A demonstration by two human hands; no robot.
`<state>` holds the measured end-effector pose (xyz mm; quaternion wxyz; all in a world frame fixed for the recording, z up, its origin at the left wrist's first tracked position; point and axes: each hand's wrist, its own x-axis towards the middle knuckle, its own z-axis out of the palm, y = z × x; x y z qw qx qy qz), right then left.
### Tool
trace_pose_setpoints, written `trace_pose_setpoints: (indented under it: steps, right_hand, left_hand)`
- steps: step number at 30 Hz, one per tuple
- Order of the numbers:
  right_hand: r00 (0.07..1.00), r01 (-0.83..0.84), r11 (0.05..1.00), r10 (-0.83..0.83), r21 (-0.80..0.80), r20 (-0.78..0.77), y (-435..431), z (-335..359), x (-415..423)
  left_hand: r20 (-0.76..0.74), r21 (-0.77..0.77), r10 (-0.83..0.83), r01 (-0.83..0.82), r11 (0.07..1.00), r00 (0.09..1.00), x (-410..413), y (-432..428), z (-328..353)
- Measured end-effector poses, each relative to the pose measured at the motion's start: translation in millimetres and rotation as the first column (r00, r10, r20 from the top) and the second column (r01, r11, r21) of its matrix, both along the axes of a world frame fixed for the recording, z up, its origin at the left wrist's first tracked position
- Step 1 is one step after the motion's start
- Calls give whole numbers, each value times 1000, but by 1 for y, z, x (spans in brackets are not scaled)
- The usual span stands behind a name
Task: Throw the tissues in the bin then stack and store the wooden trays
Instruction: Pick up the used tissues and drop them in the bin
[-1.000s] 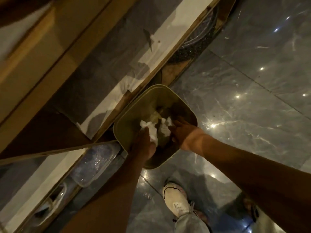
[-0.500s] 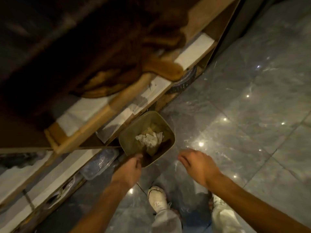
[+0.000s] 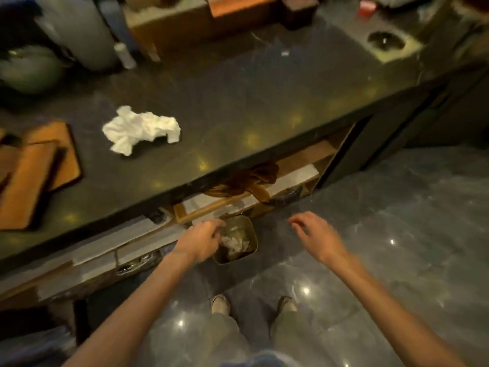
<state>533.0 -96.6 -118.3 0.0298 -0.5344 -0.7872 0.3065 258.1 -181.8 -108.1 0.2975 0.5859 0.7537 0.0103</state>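
A small olive bin [image 3: 250,231] stands on the floor against the counter base, with crumpled white tissues [image 3: 234,243] inside. My left hand [image 3: 202,241] hovers over its left rim, fingers loosely curled and holding nothing. My right hand [image 3: 315,235] hangs to the right of the bin, fingers spread and empty. On the dark counter top lies another crumpled white tissue [image 3: 140,129]. Wooden trays [image 3: 34,170] lie overlapping at the counter's left edge.
Open shelves [image 3: 291,178] under the counter hold brown cloth and white boards. A pale cylinder [image 3: 79,30], a green pot [image 3: 26,70], wooden boxes [image 3: 169,25] and a round black dish [image 3: 386,41] stand at the counter's back. My shoes [image 3: 221,304] rest on glossy grey tiles.
Both hands let go of the tissues into the bin and pulled back up and apart. My view rose from the bin to take in the counter top.
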Motion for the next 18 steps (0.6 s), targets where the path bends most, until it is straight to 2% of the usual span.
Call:
trace_pose_setpoints:
  steps: [3, 7, 10, 18]
  right_hand:
    - [990, -10, 999, 17, 52, -140, -5, 36, 12]
    - [975, -123, 991, 132, 58, -178, 3, 72, 5]
    - [950, -195, 979, 205, 66, -236, 23, 98, -6]
    - [893, -328, 937, 349, 120, -286, 72, 157, -64]
  left_hand:
    - [117, 183, 141, -161, 970, 983, 17, -14, 50]
    - [97, 289, 166, -188, 939, 981, 36, -20, 86]
    - [116, 334, 184, -213, 918, 976, 34, -15, 107]
    - [119, 377, 393, -408, 832, 912, -16, -15, 143]
